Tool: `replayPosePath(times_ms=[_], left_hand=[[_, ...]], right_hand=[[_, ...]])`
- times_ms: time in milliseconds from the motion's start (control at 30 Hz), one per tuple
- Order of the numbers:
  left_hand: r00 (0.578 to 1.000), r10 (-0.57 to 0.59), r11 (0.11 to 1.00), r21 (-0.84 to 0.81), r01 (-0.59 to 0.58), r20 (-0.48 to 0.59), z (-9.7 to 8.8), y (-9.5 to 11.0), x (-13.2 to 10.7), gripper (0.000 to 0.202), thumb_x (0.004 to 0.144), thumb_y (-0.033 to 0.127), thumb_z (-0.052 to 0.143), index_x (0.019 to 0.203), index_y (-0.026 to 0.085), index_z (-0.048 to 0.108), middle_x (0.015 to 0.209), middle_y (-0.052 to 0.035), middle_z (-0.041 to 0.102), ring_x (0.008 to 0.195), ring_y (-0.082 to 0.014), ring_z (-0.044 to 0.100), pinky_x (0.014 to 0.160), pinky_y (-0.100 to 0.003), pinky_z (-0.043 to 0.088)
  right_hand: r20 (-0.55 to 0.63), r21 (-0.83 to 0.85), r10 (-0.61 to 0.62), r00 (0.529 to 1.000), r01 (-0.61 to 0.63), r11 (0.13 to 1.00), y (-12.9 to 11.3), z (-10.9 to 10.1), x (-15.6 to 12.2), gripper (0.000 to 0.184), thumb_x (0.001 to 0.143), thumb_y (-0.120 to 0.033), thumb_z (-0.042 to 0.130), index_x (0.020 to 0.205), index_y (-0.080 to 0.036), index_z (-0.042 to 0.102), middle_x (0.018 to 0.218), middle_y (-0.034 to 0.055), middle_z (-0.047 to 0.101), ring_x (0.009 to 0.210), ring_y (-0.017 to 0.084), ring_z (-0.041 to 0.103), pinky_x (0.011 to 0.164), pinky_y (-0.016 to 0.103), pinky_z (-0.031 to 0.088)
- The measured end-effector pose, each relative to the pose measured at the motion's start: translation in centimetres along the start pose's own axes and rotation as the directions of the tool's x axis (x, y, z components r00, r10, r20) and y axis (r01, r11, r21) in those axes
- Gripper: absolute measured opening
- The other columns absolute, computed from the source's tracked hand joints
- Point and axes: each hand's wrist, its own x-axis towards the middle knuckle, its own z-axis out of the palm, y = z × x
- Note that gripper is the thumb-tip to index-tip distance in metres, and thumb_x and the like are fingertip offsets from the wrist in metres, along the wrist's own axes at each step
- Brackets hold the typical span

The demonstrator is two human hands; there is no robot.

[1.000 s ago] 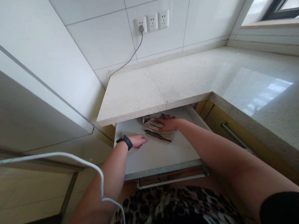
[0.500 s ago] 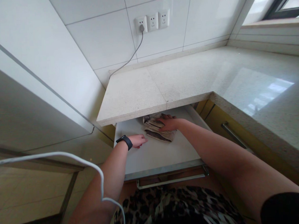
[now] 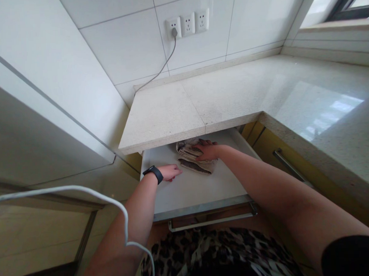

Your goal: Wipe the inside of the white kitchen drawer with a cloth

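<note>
A pulled-out white drawer (image 3: 175, 196) is in front of me below the counter. Inside it lies a folded cloth (image 3: 187, 150) in beige and dark brown layers, with another folded flat piece (image 3: 196, 166) just in front of it. My right hand (image 3: 208, 150) is laid over the folded cloth and grips it, thumb on the near side and fingers toward the back. My left hand (image 3: 170, 172), a black watch on its wrist, is by the left end of the front piece. Its fingers are curled in, the index fingertip at the cloth's edge; I cannot tell whether it touches.
The pale stone counter (image 3: 170, 110) overhangs the back of the drawer. A metal handle (image 3: 212, 223) runs along the drawer front. A white cable (image 3: 82, 188) hangs across the lower left. Wall sockets (image 3: 187, 24) with a plugged-in cord are above. Tall white cabinetry (image 3: 60, 78) stands left.
Almost nothing differs. Both hands and the folded cloths stay in the same places; the view has shifted very slightly.
</note>
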Motion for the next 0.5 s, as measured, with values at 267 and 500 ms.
replayPosePath(times_ms=[267,500], left_hand=[[1.0,-0.006,1.0,0.002,0.006,0.011,-0.13,-0.01,0.03,0.038,0.097,0.056,0.051,0.104,0.019,0.057,0.084,-0.0006,0.059,0.066,-0.0143,0.058,0.06,-0.024,0.048],[1.0,-0.015,1.0,-0.014,0.015,0.006,-0.08,0.12,-0.15,0.036,0.098,0.054,0.05,0.103,0.019,0.056,0.085,-0.0005,0.059,0.067,-0.0138,0.057,0.062,-0.023,0.049]], right_hand=[[-0.009,-0.02,0.012,1.0,-0.012,1.0,-0.09,0.19,0.08,0.095,0.08,-0.08,0.061,0.164,-0.051,0.029,0.173,0.0071,0.01,0.156,0.042,0.02,0.12,0.064,0.025],[-0.004,-0.012,0.007,1.0,-0.007,1.0,-0.05,0.15,0.06,0.095,0.08,-0.079,0.062,0.164,-0.05,0.029,0.173,0.0074,0.009,0.156,0.043,0.019,0.12,0.064,0.024]])
